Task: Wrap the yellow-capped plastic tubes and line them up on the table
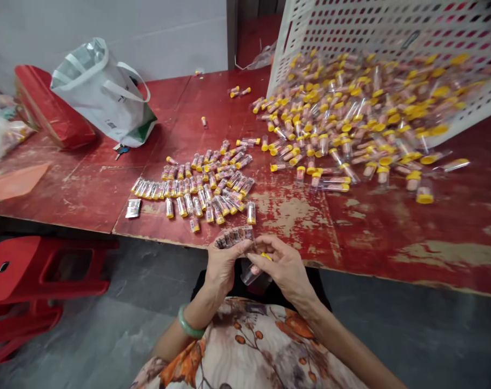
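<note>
Both hands meet just off the near edge of the table (391, 237), over the person's lap. Left hand (223, 262), a green bangle (188, 324) on its wrist, is closed around a strip of small printed labels (234, 236), pinched between thumb and fingers so that the strip fans out above the table's near edge. Right hand (284, 265) grips a clear vial (251, 274) with a yellow cap, tilted, its open fingers curled around the cap end; the vial sits between the two hands, below the table's edge and touching both.

On the table, just beyond the hands, lie labelled vials (197, 189), some in a neat row and others loosely bunched. Towards the table's far right, a white perforated crate (391, 32) stands tipped, and a heap of yellow-capped vials (351, 108) spills out of it across the red surface. Near the table's far left stand a white plastic bag (103, 92) and a red box (51, 108), with keys (121, 151) just in front of the bag. A red stool (38, 270) stands on the floor below the table's left end
</note>
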`<action>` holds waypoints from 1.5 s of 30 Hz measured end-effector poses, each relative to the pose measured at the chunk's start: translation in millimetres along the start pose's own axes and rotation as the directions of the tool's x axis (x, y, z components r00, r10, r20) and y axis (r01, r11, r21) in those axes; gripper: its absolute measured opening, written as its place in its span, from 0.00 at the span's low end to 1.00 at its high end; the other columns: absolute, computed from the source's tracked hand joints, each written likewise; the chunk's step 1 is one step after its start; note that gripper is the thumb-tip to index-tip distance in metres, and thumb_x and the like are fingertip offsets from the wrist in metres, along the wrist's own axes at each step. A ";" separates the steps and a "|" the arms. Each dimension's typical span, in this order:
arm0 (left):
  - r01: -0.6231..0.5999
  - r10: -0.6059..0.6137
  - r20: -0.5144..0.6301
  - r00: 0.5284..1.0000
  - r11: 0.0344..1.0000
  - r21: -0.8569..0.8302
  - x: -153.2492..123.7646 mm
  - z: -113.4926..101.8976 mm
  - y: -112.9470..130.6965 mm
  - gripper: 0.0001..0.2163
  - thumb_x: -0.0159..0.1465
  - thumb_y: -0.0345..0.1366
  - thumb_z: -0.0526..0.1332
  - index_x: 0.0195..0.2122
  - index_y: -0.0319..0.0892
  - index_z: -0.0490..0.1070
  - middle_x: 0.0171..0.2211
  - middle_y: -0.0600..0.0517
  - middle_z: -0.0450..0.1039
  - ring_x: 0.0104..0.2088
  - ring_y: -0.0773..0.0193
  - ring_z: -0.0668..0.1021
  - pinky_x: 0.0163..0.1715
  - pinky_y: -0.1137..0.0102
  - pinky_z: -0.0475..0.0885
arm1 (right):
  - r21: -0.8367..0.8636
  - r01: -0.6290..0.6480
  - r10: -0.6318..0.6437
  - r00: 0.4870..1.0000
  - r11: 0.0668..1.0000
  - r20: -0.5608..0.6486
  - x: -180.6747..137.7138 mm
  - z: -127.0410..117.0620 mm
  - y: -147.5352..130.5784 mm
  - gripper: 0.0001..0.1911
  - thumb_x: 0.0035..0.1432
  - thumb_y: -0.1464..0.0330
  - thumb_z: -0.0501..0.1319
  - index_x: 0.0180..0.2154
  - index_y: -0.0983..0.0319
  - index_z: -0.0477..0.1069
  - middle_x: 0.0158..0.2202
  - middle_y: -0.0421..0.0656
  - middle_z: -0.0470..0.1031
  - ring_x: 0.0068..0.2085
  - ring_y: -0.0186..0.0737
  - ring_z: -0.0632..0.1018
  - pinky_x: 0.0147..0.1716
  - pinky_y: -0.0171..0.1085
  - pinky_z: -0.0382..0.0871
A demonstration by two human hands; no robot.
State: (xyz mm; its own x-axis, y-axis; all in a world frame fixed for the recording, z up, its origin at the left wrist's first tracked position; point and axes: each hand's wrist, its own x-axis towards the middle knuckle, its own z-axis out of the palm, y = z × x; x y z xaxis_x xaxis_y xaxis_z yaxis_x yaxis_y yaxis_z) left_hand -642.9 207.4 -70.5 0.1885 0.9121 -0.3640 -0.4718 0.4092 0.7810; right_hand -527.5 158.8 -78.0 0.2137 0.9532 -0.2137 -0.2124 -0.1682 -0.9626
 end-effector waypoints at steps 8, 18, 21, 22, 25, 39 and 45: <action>-0.026 0.026 0.005 1.000 1.000 0.005 -1.5 0.4 -9.8 0.11 0.42 0.30 0.74 0.27 0.37 0.75 0.23 0.55 0.74 0.23 0.70 0.74 0.27 0.74 0.71 | -0.150 -0.017 0.026 0.998 0.989 0.058 14.3 -12.0 -7.5 0.07 0.46 0.66 0.63 0.22 0.63 0.73 0.17 0.38 0.70 0.20 0.32 0.71 0.22 0.31 0.63; 0.180 -0.181 0.016 0.983 0.983 0.016 4.1 0.9 5.3 0.13 0.45 0.32 0.73 0.31 0.35 0.76 0.26 0.50 0.77 0.24 0.66 0.77 0.24 0.72 0.74 | -0.106 -0.110 0.126 0.980 0.988 0.154 26.0 -30.3 -22.4 0.11 0.45 0.63 0.66 0.22 0.64 0.71 0.16 0.39 0.70 0.20 0.33 0.71 0.23 0.31 0.64; 0.133 -0.134 -0.041 0.990 0.990 -0.041 5.3 4.8 4.6 0.15 0.43 0.31 0.74 0.32 0.36 0.75 0.28 0.51 0.78 0.26 0.65 0.78 0.28 0.71 0.75 | -0.057 -0.001 0.008 0.993 0.998 0.120 14.3 -49.1 -19.0 0.10 0.51 0.62 0.65 0.29 0.63 0.71 0.26 0.40 0.73 0.23 0.30 0.71 0.21 0.29 0.63; 0.119 -0.123 -0.064 0.990 0.991 -0.065 5.4 6.4 3.8 0.15 0.43 0.31 0.74 0.32 0.36 0.75 0.27 0.52 0.77 0.26 0.66 0.78 0.28 0.71 0.75 | -0.021 0.036 -0.033 0.993 0.999 0.116 8.5 -54.8 -16.6 0.09 0.53 0.63 0.64 0.32 0.62 0.71 0.31 0.40 0.73 0.22 0.28 0.69 0.19 0.29 0.61; 0.103 -0.117 -0.104 0.988 0.987 -0.127 5.2 11.4 1.1 0.15 0.41 0.31 0.75 0.29 0.37 0.74 0.25 0.54 0.76 0.24 0.69 0.77 0.26 0.74 0.73 | 0.042 0.167 -0.171 0.976 0.985 0.138 -10.6 -63.3 -9.5 0.07 0.57 0.67 0.62 0.39 0.59 0.68 0.40 0.41 0.71 0.22 0.26 0.68 0.19 0.30 0.62; 0.218 -0.238 -0.032 0.971 0.930 -0.298 -6.3 24.3 1.4 0.09 0.49 0.30 0.71 0.31 0.37 0.76 0.31 0.52 0.78 0.29 0.68 0.78 0.33 0.72 0.75 | -0.510 0.720 -0.814 0.577 0.470 0.064 -19.9 -40.4 4.7 0.15 0.54 0.76 0.61 0.44 0.60 0.68 0.41 0.47 0.74 0.42 0.42 0.77 0.40 0.43 0.75; 0.188 -0.207 -0.032 0.978 0.935 -0.299 -8.0 24.9 1.2 0.09 0.49 0.31 0.71 0.30 0.38 0.75 0.30 0.53 0.77 0.29 0.68 0.78 0.32 0.72 0.75 | -0.691 0.699 -0.907 0.393 0.186 0.154 -22.0 -34.2 14.7 0.27 0.48 0.79 0.67 0.50 0.63 0.65 0.43 0.50 0.75 0.42 0.42 0.78 0.41 0.39 0.76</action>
State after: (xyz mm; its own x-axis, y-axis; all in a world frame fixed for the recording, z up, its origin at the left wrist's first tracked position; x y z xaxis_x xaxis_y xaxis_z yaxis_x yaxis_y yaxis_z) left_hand -623.5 201.2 -54.0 0.2546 0.8063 -0.5340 -0.6636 0.5473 0.5100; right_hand -502.7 126.7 -93.2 0.1302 0.5656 0.8144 0.7685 0.4614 -0.4433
